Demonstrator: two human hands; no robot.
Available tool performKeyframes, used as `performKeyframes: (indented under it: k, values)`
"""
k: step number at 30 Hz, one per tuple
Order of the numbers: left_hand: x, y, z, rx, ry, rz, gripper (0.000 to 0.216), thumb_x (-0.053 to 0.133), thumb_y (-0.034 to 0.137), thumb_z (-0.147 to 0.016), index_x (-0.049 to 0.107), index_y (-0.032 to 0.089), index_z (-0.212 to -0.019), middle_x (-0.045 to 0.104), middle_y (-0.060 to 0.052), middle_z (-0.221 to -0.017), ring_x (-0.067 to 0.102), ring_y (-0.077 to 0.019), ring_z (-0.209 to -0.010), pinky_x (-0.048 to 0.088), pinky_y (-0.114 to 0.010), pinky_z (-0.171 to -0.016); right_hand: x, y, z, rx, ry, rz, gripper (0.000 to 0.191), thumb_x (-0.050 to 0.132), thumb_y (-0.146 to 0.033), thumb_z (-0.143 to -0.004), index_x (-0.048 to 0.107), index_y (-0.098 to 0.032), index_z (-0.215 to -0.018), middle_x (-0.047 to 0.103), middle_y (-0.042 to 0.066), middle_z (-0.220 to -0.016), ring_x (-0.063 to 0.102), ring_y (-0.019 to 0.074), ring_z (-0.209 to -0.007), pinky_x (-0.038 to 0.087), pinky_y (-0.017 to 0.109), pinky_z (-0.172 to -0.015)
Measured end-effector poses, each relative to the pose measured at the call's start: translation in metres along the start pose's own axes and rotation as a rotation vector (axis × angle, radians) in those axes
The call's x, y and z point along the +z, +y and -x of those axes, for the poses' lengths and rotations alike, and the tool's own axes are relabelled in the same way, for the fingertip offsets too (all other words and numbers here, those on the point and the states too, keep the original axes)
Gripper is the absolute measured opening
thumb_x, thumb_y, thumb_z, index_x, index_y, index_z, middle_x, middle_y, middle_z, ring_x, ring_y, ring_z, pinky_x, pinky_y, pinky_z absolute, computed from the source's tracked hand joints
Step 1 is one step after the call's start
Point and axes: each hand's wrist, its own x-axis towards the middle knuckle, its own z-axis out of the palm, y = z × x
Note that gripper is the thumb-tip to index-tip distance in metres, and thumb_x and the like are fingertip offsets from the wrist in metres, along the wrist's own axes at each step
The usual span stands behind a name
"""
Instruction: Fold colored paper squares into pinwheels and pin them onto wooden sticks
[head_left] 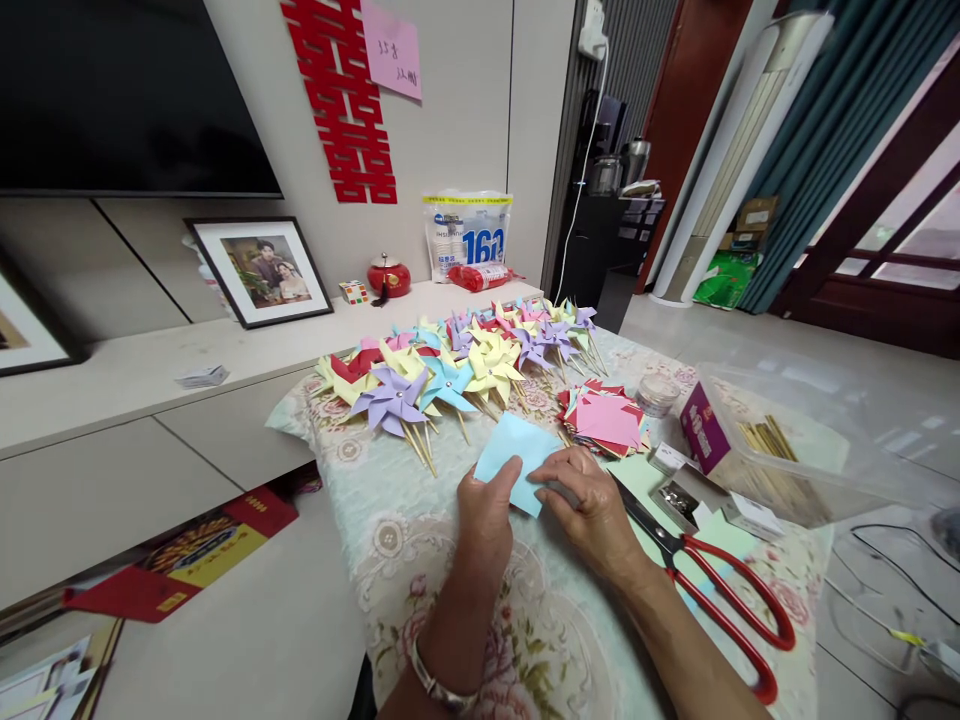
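A light blue paper square (pixel 512 455) lies on the flowered tablecloth (pixel 420 540) in front of me. My left hand (pixel 486 515) pinches its near left edge, thumb on top. My right hand (pixel 589 500) presses down on its near right corner with the fingers held together. Red-handled scissors (pixel 716 590) lie just right of my right wrist. A stack of red and pink paper squares (pixel 606 418) sits behind my right hand. Several finished paper pinwheels (pixel 450 365) on wooden sticks are spread across the far side of the table.
A clear plastic box of wooden sticks (pixel 780 450) stands at the right, with a small round tub (pixel 657 393) beside it. A low cabinet (pixel 150 370) at the left holds framed photos, a red pot and a bag. Red packaging lies on the floor (pixel 180 550).
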Motion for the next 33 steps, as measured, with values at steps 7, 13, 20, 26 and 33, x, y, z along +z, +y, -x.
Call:
performKeyframes:
  k: [7, 13, 20, 26, 33]
  values:
    - [0.002, -0.001, -0.001, -0.019, -0.006, 0.067, 0.034, 0.085, 0.019, -0.051, 0.072, 0.010, -0.082, 0.074, -0.004, -0.073, 0.066, -0.0180, -0.065, 0.052, -0.029, -0.065, 0.003, -0.002, 0.001, -0.011, -0.061, 0.011, 0.033, 0.058, -0.004, -0.084, 0.069, -0.024, -0.108, 0.063, 0.006, -0.091, 0.057, 0.0236, -0.091, 0.048, 0.039, -0.080]
    - [0.001, -0.002, 0.001, -0.013, -0.046, -0.013, 0.028, 0.082, 0.025, -0.056, 0.071, 0.013, -0.079, 0.070, -0.001, -0.068, 0.061, -0.0156, -0.059, 0.047, -0.026, -0.056, 0.001, -0.008, -0.001, -0.005, -0.067, -0.018, 0.020, 0.057, -0.009, -0.088, 0.070, -0.024, -0.094, 0.063, 0.005, -0.086, 0.058, 0.0218, -0.086, 0.047, 0.035, -0.076]
    - [-0.003, -0.006, 0.003, 0.012, -0.079, -0.106, 0.027, 0.080, 0.032, -0.060, 0.067, 0.013, -0.075, 0.064, 0.001, -0.062, 0.054, -0.0124, -0.054, 0.038, -0.022, -0.047, -0.001, -0.014, -0.002, 0.123, -0.065, -0.096, 0.013, 0.061, -0.018, -0.090, 0.068, -0.023, -0.080, 0.064, 0.004, -0.082, 0.059, 0.0208, -0.084, 0.045, 0.034, -0.077]
    - [-0.007, -0.007, 0.004, 0.050, -0.103, -0.151, 0.020, 0.074, 0.031, -0.067, 0.063, 0.015, -0.069, 0.057, 0.003, -0.058, 0.049, -0.0111, -0.052, 0.037, -0.022, -0.047, -0.002, -0.016, -0.003, 0.252, -0.079, -0.098, 0.018, 0.062, -0.023, -0.089, 0.063, -0.021, -0.071, 0.063, 0.002, -0.076, 0.058, 0.0194, -0.078, 0.042, 0.031, -0.072]
    - [-0.009, -0.010, 0.005, 0.074, -0.148, -0.198, 0.018, 0.073, 0.032, -0.070, 0.065, 0.016, -0.072, 0.058, 0.002, -0.062, 0.050, -0.0126, -0.057, 0.041, -0.024, -0.051, -0.001, -0.015, -0.004, 0.378, -0.050, -0.123, 0.020, 0.063, -0.028, -0.085, 0.060, -0.021, -0.065, 0.060, 0.000, -0.069, 0.055, 0.0172, -0.069, 0.040, 0.028, -0.064]
